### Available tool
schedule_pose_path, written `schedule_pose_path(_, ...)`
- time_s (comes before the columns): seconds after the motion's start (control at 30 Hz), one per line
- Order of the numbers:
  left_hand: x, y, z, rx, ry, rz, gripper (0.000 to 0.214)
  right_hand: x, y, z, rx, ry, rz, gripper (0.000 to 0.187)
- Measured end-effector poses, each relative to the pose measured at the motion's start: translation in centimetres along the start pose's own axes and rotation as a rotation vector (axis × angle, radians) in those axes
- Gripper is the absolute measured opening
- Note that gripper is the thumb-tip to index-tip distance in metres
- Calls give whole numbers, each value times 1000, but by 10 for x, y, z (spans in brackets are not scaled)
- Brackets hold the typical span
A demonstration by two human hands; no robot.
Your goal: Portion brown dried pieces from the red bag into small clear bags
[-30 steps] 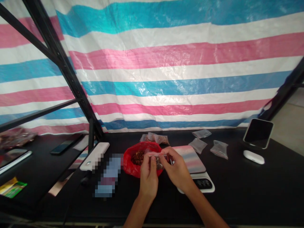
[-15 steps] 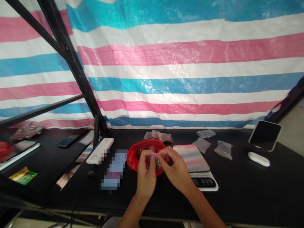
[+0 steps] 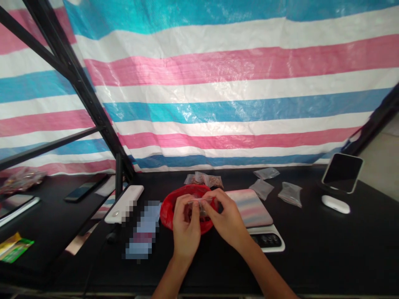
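Over a red plastic bag (image 3: 166,211) with its mouth open, my left hand (image 3: 186,224) and my right hand (image 3: 226,216) pinch the top edge of a small clear zip bag (image 3: 202,207). Fingers and thumbs of both hands meet close together along that edge. What the zip bag holds is partly hidden by my fingers. Just right of my right hand lies a kitchen scale (image 3: 252,207) with a shiny plate and a dark button panel. Behind the red bag rest several filled small bags (image 3: 205,179) with reddish-brown contents.
Flat clear zip bags (image 3: 262,189) lie behind the scale. Farther right are a phone on a stand (image 3: 343,172) and a white case (image 3: 336,204). Left of the red bag are a white power bank (image 3: 124,203) and a blurred-out item (image 3: 143,232). A black metal post (image 3: 93,108) rises at left.
The view has shifted slightly, so most table things appear a little farther left. Both hands keep their pinch on the zip bag's top edge.
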State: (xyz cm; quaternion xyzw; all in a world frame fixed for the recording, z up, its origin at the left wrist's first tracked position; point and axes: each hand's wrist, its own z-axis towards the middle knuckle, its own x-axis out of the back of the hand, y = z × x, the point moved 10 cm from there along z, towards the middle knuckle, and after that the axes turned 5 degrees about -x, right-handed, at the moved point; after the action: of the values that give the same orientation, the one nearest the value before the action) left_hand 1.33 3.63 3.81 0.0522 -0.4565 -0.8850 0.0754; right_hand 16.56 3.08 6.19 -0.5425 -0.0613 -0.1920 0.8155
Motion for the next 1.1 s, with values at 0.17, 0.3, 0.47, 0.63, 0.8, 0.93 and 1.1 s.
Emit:
schedule_pose_path(0.17, 9, -1, 0, 2, 1, 15, 18, -8, -12, -2, 7, -70, 89, 10)
schedule_pose_path(0.3, 11, 3, 1, 16, -5, -3, 19, -8, -12, -3, -17, -80, 148, 12)
schedule_pose_path(0.47, 9, 2, 3, 65, -49, -9, 26, -5, 2, 6, -42, -54, 212, 15)
schedule_pose_path(0.63, 20, -1, 4, 63, 2, 108, 29, 0, 5, 10, -32, -9, 187, 21)
schedule_pose_path(0.8, 15, 3, 0, -12, -67, 206, 24, 10, 16, 8, -110, 15, 177, 32)
schedule_pose_path(0.93, 19, 14, -3, -98, -67, 294, 25, 60, 36, 13, -175, 285, 194, 39)
schedule_pose_path(1.1, 22, 16, -5, -95, -87, 333, 25, 99, 52, 25, -190, 519, -15, 46)
